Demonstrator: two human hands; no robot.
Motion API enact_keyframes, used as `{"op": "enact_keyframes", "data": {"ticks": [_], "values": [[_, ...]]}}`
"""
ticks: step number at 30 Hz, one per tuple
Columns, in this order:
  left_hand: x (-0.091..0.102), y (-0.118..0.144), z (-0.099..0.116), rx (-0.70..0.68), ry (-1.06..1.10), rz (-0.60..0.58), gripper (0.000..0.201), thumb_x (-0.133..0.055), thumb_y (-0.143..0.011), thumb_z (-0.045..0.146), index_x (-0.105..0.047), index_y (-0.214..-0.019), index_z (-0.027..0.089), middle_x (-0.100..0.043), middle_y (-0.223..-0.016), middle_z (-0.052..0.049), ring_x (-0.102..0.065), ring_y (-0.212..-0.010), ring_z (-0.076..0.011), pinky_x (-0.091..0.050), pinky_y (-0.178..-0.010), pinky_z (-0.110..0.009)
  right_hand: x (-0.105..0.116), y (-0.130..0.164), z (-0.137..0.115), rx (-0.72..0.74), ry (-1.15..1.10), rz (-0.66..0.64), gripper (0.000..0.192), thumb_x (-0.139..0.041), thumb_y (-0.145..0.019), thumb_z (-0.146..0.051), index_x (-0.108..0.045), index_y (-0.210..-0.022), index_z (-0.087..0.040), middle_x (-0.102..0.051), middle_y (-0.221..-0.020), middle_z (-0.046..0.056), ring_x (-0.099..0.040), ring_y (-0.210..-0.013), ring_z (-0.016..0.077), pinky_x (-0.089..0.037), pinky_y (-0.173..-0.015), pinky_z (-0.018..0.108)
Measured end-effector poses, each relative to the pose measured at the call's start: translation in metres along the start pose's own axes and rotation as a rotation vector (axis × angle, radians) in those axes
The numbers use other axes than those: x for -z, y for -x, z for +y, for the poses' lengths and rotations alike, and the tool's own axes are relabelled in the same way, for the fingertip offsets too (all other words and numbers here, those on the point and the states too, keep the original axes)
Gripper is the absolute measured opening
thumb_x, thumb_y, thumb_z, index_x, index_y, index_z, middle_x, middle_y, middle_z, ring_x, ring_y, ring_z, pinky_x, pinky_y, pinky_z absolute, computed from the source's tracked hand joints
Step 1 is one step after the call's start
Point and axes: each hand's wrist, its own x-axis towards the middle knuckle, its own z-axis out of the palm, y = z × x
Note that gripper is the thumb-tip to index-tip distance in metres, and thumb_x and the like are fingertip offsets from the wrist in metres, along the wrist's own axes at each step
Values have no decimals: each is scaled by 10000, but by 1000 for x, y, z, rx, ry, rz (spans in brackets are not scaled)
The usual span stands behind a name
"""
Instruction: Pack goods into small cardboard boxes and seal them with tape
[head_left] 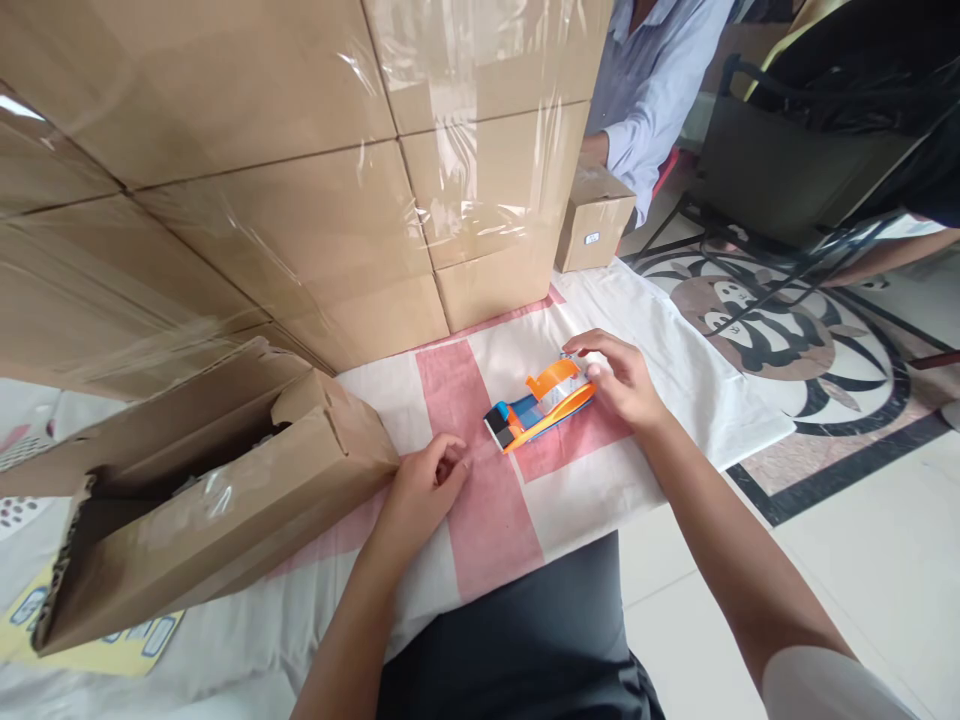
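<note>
Right grip (627, 385) touches tape dispenser (553, 416), likely steadying it; we can't tell if clamped. Left grip (421, 488): loosely apart, empty.

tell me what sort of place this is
Probably an indoor packing area or small workshop, judging by the large stack of taped cardboard boxes, the orange-and-blue tape dispenser and the yellow sheet of blue-bordered labels.
</note>
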Motion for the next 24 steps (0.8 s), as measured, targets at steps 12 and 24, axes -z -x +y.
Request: {"op": "enact_keyframes", "data": {"ticks": [12, 24], "values": [[5, 1, 5, 98, -33, -18, 210, -578, -955, 409, -639, -1087, 258, -740, -931, -16, -655, -805, -205, -471, -710, -304, 1, -2, -13, -210, -167, -312, 308, -684, -936, -451, -671, -1181, -265, -679, -1132, 65, -654, -1009, 247, -505, -889, 368], [4, 1, 7, 89, -46, -65, 222, -549, -989, 444, -670, -993, 258, -730, -910, -11, -624, -802, -202, -441, -721, -307, -7, 0, -6, -412, -466, -196, 296, -859, -769, -416, -703, -927, -221, -697, -887, 10, -644, -780, 174, -481, -712, 291]]}}
